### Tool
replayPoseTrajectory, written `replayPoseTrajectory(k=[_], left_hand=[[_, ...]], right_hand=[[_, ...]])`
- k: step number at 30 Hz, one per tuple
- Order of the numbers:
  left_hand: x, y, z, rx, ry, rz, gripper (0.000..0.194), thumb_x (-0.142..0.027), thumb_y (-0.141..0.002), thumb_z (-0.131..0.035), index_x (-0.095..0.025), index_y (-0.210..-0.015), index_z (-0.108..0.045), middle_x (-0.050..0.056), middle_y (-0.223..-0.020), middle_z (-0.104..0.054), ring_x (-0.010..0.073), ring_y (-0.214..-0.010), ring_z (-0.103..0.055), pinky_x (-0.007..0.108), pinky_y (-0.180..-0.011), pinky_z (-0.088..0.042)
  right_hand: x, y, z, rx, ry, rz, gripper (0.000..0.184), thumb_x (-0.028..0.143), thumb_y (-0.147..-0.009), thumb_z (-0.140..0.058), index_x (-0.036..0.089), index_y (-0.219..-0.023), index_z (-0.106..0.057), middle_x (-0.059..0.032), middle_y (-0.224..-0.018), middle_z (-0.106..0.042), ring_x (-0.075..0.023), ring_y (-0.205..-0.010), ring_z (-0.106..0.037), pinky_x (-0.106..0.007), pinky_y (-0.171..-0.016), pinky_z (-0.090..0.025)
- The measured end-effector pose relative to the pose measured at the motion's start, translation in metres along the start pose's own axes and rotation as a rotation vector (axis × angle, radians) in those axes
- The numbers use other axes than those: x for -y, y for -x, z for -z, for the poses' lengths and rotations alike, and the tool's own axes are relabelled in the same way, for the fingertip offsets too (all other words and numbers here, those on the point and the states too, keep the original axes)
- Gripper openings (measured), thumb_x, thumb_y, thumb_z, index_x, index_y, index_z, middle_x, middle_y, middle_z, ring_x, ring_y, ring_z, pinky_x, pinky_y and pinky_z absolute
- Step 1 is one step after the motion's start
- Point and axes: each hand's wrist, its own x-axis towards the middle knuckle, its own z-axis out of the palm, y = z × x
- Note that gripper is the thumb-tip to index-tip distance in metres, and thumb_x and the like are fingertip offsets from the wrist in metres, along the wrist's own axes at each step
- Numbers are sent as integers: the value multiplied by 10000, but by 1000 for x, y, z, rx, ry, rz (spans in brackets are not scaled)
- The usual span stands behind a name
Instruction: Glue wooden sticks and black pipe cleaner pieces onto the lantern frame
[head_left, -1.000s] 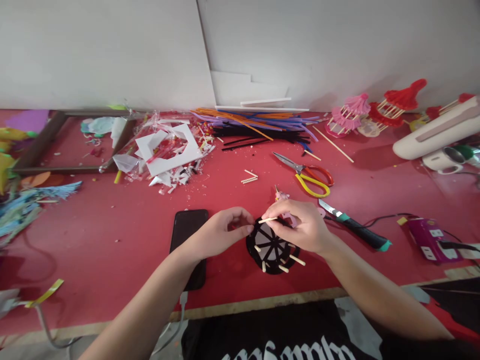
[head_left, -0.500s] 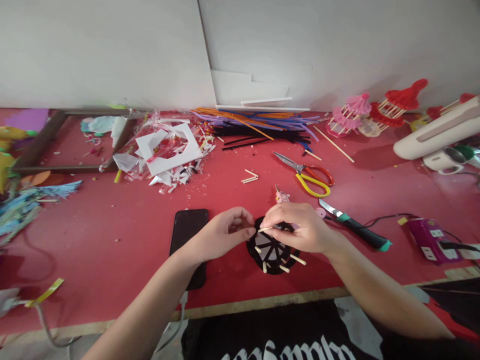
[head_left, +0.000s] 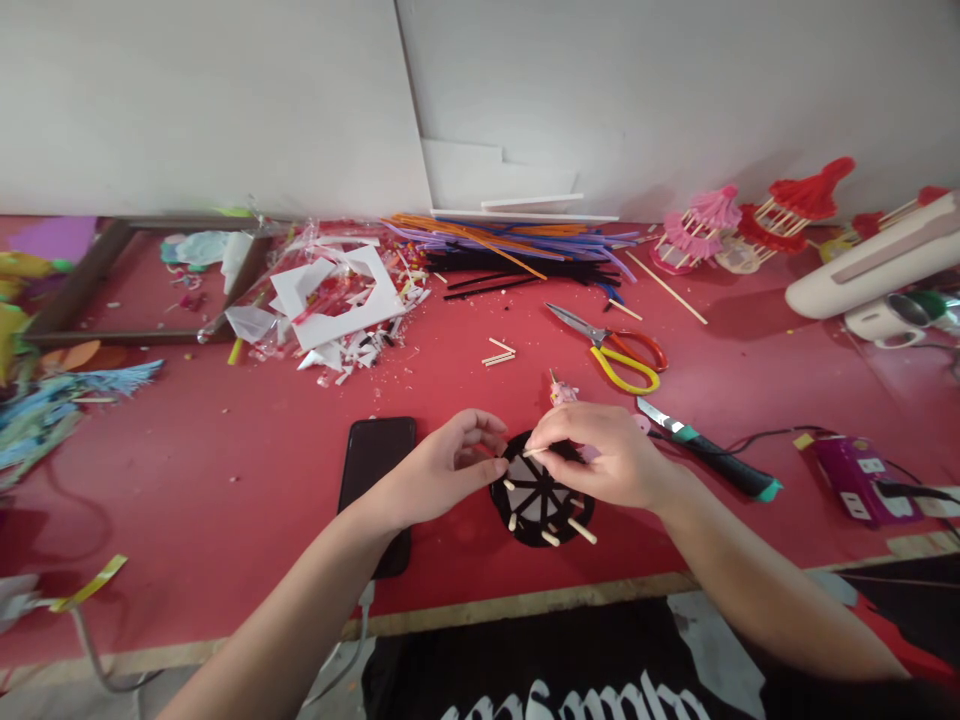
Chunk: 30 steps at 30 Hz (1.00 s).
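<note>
Right hand [head_left: 611,455] is pinching a short wooden stick [head_left: 534,451] for me, fingertips closed, over the black spoked disc [head_left: 541,492]. That disc is lying near the near edge of the table [head_left: 225,420], pegs [head_left: 582,531] rising around its rim. I am curling the left hand [head_left: 442,465] loosely at the disc's left side; whether it is gripping anything, I cannot tell. A phone [head_left: 379,450] is lying partly beneath its wrist. Farther off, scissors [head_left: 598,338] are resting open-handled, and pipe cleaners [head_left: 510,250] are lying along the far edge.
</note>
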Motion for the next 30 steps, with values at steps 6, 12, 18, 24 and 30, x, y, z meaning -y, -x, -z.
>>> replayPoseTrajectory(k=[6, 12, 18, 24, 30], left_hand=[[-4, -8, -1, -30, -40, -40, 280, -326, -842, -655, -170, -1067, -598, 67, -1022, -675, 169, -884, -659, 324, -809, -553], [-7, -19, -2, 3, -67, -39, 234, -345, -868, -608, -173, -1020, -658, 41, -900, -723, 170, -825, -681, 295, -756, -539], [-7, -23, -3, 6, -134, -62, 260, -378, -884, -585, -167, -991, -695, 44, -883, -717, 170, -812, -652, 291, -746, -530], [-9, -24, -4, -13, -207, -82, 289, -414, -916, -531, -172, -916, -688, 22, -833, -686, 158, -764, -620, 272, -706, -510], [-11, -24, -5, -34, -252, -84, 265, -385, -907, -533, -165, -862, -675, 18, -772, -661, 159, -720, -605, 274, -666, -497]], right_hand=[[-3, 5, 2, -94, 23, -42, 89, 170, -894, -637, 242, -935, -668, -16, -882, -755, -152, -795, -701, -304, -770, -560], [-3, 3, 2, -114, 84, -66, 79, 172, -901, -621, 237, -925, -660, -15, -841, -745, -150, -747, -677, -306, -749, -552], [-2, 0, 2, -103, 97, -91, 74, 169, -908, -614, 225, -932, -657, -1, -826, -736, -130, -721, -662, -284, -741, -532], [0, -2, 3, -85, 118, -54, 88, 153, -902, -604, 227, -927, -644, -1, -816, -728, -134, -714, -659, -289, -735, -530], [1, -4, 3, -57, 171, -24, 119, 113, -889, -600, 220, -925, -637, -6, -826, -718, -134, -739, -651, -283, -748, -523]])
